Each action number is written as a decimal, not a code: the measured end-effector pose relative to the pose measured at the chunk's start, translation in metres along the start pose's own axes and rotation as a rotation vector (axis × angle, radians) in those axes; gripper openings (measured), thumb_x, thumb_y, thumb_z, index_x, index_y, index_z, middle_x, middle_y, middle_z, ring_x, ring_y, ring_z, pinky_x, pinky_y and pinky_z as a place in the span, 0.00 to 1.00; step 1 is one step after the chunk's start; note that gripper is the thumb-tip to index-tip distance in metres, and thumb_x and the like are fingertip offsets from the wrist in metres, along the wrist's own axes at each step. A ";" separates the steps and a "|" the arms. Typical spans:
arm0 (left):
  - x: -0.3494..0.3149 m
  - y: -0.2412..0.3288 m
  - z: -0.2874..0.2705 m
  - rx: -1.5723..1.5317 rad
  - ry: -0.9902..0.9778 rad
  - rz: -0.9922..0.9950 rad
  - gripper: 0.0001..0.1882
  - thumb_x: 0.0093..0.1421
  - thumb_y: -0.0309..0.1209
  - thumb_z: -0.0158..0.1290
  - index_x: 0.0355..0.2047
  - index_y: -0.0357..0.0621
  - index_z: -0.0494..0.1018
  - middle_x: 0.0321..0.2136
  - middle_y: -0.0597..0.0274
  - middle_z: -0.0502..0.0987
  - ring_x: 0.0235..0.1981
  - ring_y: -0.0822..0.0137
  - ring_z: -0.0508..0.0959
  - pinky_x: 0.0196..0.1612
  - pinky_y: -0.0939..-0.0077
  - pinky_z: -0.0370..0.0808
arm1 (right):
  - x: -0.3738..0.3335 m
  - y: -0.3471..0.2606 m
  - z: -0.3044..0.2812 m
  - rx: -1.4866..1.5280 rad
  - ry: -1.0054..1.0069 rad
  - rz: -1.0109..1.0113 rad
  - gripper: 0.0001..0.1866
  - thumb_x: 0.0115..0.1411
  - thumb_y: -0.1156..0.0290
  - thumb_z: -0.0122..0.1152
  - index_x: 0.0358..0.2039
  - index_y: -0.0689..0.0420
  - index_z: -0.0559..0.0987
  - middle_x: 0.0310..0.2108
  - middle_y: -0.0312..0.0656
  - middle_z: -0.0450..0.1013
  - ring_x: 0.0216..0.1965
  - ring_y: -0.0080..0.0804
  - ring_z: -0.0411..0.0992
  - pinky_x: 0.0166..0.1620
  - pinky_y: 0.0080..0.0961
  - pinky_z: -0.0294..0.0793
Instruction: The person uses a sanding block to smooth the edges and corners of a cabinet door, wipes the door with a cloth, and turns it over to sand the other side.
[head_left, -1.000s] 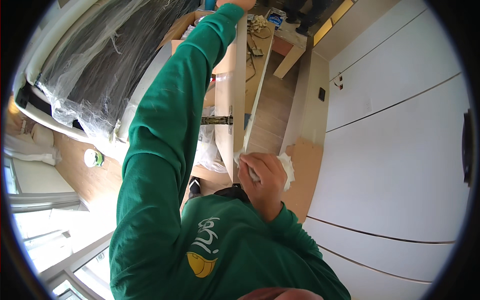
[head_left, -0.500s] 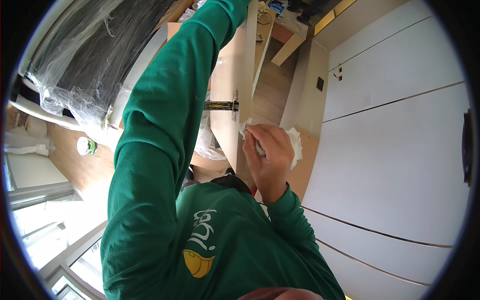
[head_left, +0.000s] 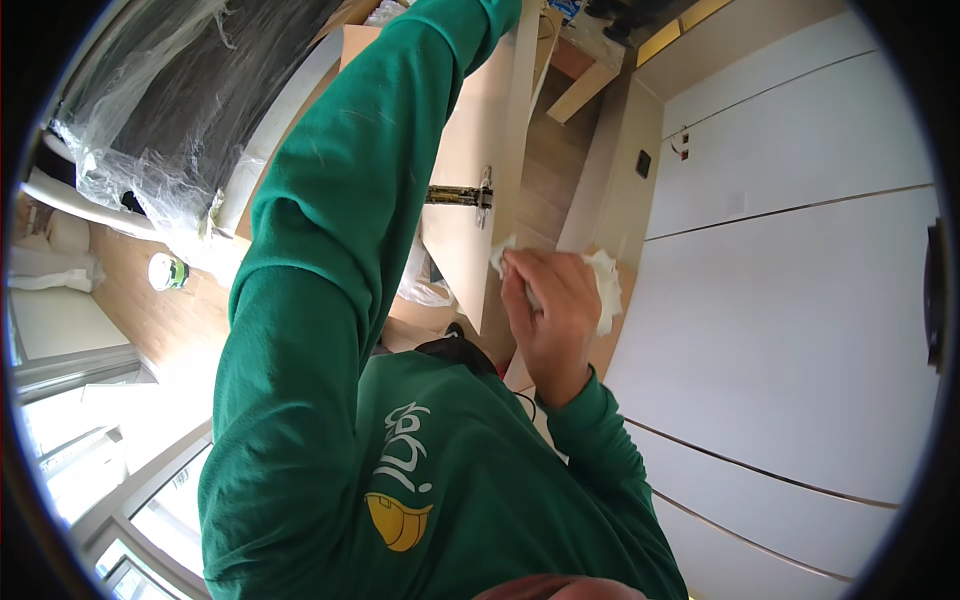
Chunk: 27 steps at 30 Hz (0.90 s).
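My right hand (head_left: 550,310) is closed around a crumpled white cloth (head_left: 604,285) and presses it against the lower edge of a pale wooden door panel (head_left: 470,150). A brass hinge piece (head_left: 458,195) sits on that panel just above the hand. My left arm, in a green sleeve (head_left: 330,250), stretches up along the panel and runs out of the picture at the top, so the left hand itself is hidden. My green sweatshirt with a yellow and white print fills the lower middle.
Tall white cabinet fronts (head_left: 800,260) stand at the right. A dark bulky thing wrapped in clear plastic (head_left: 170,110) lies at the upper left. A small round tin (head_left: 168,270) and a white plastic bag (head_left: 425,288) sit on the wood floor. Windows are at the lower left.
The view has shifted, so the panel and hinge sit lower and larger. My right hand has slid a little along the panel's edge with the cloth. My left hand has left the frame at the top.
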<state>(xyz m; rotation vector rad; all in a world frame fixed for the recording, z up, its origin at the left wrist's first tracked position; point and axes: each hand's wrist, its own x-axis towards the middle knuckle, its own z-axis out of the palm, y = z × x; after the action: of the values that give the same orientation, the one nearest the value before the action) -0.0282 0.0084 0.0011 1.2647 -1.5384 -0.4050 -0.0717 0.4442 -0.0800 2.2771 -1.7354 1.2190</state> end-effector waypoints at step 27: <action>0.001 0.005 -0.009 0.052 -0.006 -0.081 0.30 0.70 0.47 0.54 0.64 0.40 0.73 0.63 0.37 0.76 0.62 0.37 0.77 0.66 0.46 0.73 | -0.008 0.000 0.003 0.059 -0.016 0.027 0.09 0.58 0.83 0.69 0.40 0.60 0.84 0.36 0.43 0.82 0.36 0.45 0.77 0.42 0.38 0.72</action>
<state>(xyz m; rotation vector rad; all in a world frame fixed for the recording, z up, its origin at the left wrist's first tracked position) -0.0230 0.0127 0.0092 1.3704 -1.5146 -0.4234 -0.0705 0.4488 -0.0871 2.3093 -1.7639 1.2778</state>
